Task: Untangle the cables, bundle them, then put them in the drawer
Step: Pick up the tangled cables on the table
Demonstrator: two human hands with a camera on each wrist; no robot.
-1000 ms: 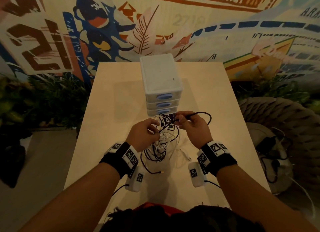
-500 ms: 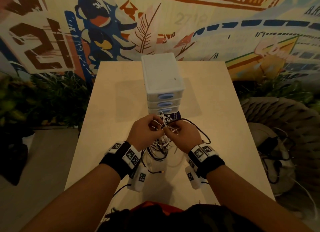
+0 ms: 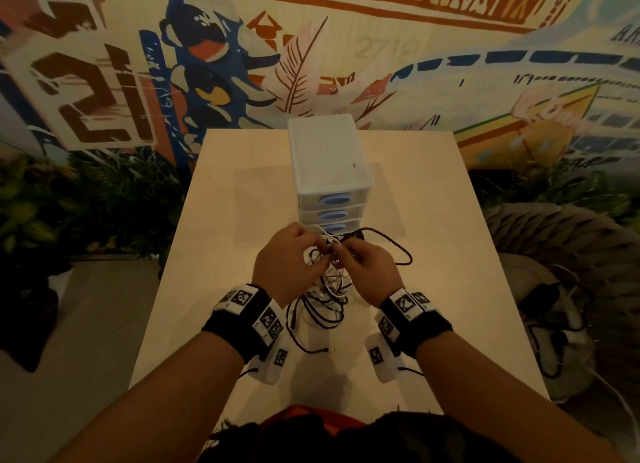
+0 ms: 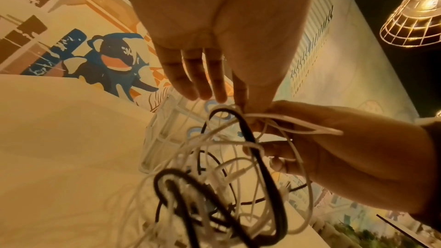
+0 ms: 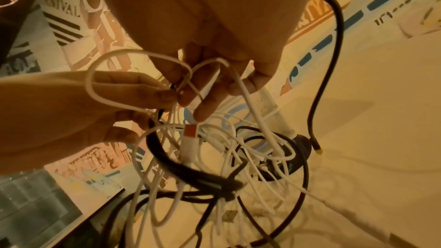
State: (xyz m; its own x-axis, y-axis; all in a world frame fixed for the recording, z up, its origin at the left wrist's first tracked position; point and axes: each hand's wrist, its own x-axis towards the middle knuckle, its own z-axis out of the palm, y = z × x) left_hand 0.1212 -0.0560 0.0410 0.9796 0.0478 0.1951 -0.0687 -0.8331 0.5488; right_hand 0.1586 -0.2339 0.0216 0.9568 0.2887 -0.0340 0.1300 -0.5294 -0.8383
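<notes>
A tangle of white and black cables [image 3: 327,291] hangs over the table [image 3: 225,220], just in front of a white three-drawer unit [image 3: 329,157] whose drawers are closed. My left hand [image 3: 313,254] pinches a thin white cable [image 4: 274,118] between thumb and forefinger, its other fingers [image 4: 190,76] loosely extended. My right hand [image 3: 341,254] meets it fingertip to fingertip and pinches white loops [image 5: 190,74] of the same knot. A black cable [image 3: 398,251] loops out to the right, and its gold plug [image 5: 318,151] lies on the table.
One black cable end [image 3: 330,350] trails toward the table's near edge. A dark flat item [image 3: 355,235] lies at the foot of the drawers. Plants [image 3: 86,203] stand left of the table, a woven seat [image 3: 554,254] with more cords to the right. A wire lamp [image 4: 417,10] hangs overhead.
My right hand has moved left from the black loop to meet my left hand at the knot. Both hands have lifted the tangle slightly toward the drawers.
</notes>
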